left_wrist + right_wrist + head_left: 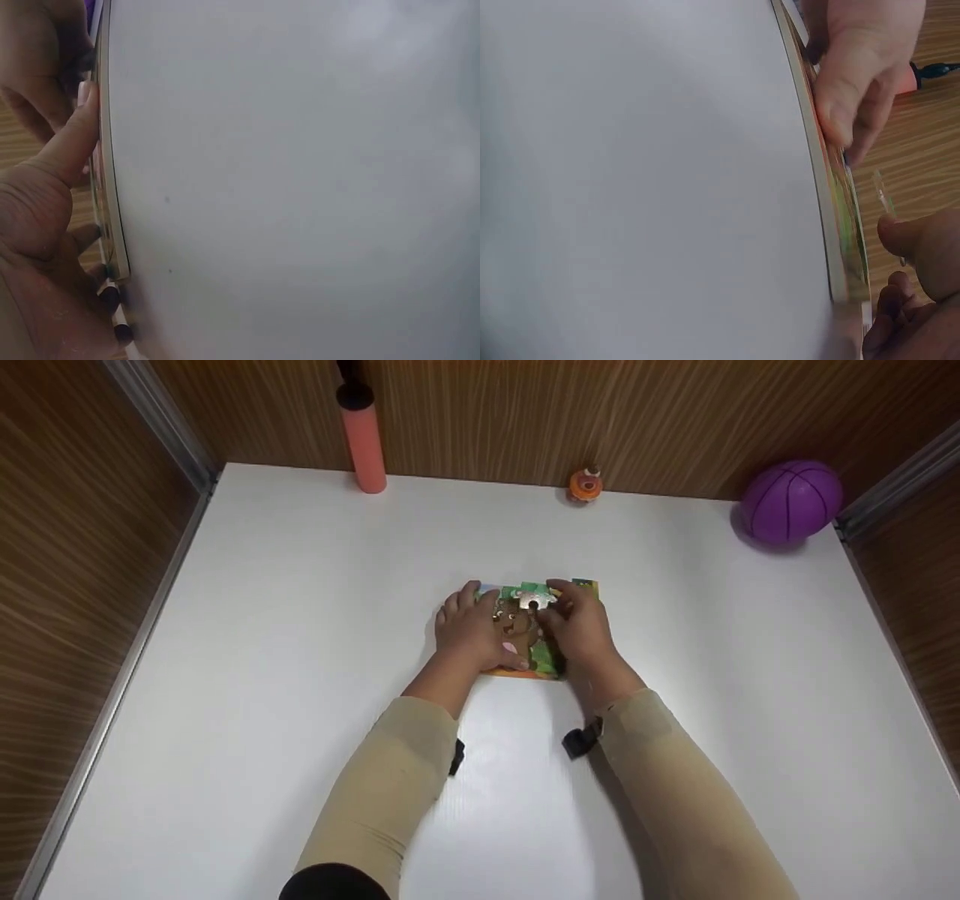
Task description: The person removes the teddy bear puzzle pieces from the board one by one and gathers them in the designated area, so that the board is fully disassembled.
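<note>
A jigsaw puzzle [546, 658] with a cartoon brown bear on green lies flat at the middle of the white table. My left hand [472, 631] rests on its left side, fingers spread toward the upper left corner and thumb along the lower part. In the left wrist view that thumb lies across the puzzle's near edge [114, 225]. Over the upper right area, my right hand [586, 628] pinches a puzzle piece [534, 599], which catches the light. The right wrist view shows the piece [883, 196] tilted and raised above the board, at the right thumb [904, 236].
Along the back wall stand a coral cylinder with a black top [365, 446] and a small orange figurine [585, 486]. A purple ball [791, 502] sits in the back right corner. Wood-grain panels [480, 420] border the white table [262, 660].
</note>
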Demonstrator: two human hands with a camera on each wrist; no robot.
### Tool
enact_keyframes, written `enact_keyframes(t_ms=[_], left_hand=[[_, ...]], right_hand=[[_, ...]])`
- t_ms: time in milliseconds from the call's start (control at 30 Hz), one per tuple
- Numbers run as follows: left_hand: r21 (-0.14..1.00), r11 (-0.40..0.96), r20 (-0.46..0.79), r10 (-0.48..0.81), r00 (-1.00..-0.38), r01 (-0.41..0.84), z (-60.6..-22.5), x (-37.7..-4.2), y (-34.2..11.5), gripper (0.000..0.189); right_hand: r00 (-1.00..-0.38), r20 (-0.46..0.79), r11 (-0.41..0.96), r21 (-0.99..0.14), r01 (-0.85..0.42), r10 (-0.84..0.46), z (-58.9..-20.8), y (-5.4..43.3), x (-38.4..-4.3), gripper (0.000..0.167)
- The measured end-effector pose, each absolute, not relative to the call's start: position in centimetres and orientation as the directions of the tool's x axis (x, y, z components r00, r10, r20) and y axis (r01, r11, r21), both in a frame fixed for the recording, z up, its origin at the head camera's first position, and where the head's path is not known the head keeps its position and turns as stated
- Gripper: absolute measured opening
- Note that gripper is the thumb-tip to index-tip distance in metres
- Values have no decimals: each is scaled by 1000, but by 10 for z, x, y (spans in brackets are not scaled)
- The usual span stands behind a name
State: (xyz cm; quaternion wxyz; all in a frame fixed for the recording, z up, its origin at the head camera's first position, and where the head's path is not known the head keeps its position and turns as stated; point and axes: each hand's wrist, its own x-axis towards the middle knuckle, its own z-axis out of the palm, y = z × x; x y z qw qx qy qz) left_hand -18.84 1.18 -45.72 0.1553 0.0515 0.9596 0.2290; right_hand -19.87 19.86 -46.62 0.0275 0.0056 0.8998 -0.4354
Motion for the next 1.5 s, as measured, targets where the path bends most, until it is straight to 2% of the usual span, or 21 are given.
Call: enact_keyframes(t_ms=[400, 867, 1300, 1500], left_hand=[[458, 888, -303, 203, -931, 45, -457, -190, 12, 131], [440, 896, -317, 217, -923, 60, -459, -193, 18, 130], [408, 909, -316, 232, -920, 89, -459, -191, 17, 129], [412, 907, -325, 234, -916, 85, -456, -189, 16, 130]], right_hand=[[-998, -30, 693, -718, 61, 58, -463, 256, -200, 48], [-990, -52, 707, -695, 131, 132, -464, 326, -206, 52], [-973, -162, 724, -650, 229, 162, -467, 339, -216, 54], [-974, -179, 752, -622, 220, 137, -467, 340, -219, 54]])
